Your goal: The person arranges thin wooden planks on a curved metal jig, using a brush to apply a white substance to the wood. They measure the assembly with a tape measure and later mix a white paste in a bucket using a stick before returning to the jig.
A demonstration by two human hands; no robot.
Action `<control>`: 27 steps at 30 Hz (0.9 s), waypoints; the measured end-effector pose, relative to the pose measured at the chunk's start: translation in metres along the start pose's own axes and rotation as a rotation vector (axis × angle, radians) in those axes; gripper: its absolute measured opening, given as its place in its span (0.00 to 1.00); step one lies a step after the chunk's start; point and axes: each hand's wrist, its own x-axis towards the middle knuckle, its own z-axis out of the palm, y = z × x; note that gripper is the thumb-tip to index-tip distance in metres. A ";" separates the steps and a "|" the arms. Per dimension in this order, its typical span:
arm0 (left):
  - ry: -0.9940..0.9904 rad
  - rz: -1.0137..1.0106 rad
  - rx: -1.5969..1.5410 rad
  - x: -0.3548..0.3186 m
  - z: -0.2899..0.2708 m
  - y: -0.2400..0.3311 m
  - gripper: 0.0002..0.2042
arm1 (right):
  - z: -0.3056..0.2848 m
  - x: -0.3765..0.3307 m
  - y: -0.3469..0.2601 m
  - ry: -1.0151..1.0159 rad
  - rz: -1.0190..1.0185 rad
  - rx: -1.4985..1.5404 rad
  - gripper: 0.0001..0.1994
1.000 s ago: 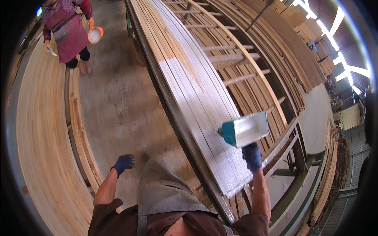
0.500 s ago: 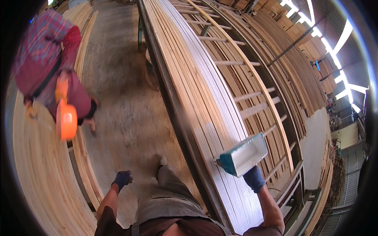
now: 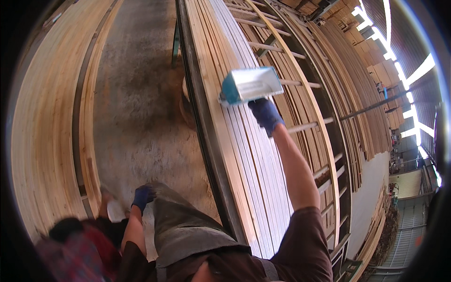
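My right hand (image 3: 266, 114), in a dark blue glove, is closed on the near side of a teal box-shaped applicator (image 3: 229, 89) with an open white inside. It stands on a row of long, narrow wooden boards (image 3: 221, 136) lying side by side on a bench. Behind and beside the box, the boards nearest my right arm carry a wet-looking whitish coat; those toward the left edge show bare pale wood. My left hand (image 3: 143, 195), gloved in the same blue, hangs empty by my trouser leg, fingers loosely bent and apart.
The bench has a dark metal edge (image 3: 206, 141). Right of it, a wooden rack with crossbars (image 3: 304, 126) stands over more boards. Long planks (image 3: 47, 117) lie at the far left, beyond the concrete floor (image 3: 127, 94). At the lower left a person in a red plaid shirt (image 3: 80, 251) is close by, blurred.
My right hand has pushed the teal box forward along the boards, leaving whitened wood behind it. The other person, carrying an orange object before, has passed from upper left to lower left.
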 end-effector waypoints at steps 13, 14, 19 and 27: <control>0.208 -0.323 -0.011 0.135 -0.073 0.284 0.18 | 0.053 0.481 -0.087 0.368 -0.357 0.012 0.18; 0.198 -0.292 0.004 0.123 -0.066 0.301 0.17 | 0.062 0.500 -0.100 0.261 -0.248 0.107 0.18; -0.011 -0.378 0.068 0.112 -0.046 0.377 0.17 | 0.101 0.497 -0.116 0.344 -0.069 0.068 0.15; -0.020 -0.420 0.619 0.171 0.034 0.419 0.16 | 0.053 0.133 -0.113 0.240 0.171 0.220 0.12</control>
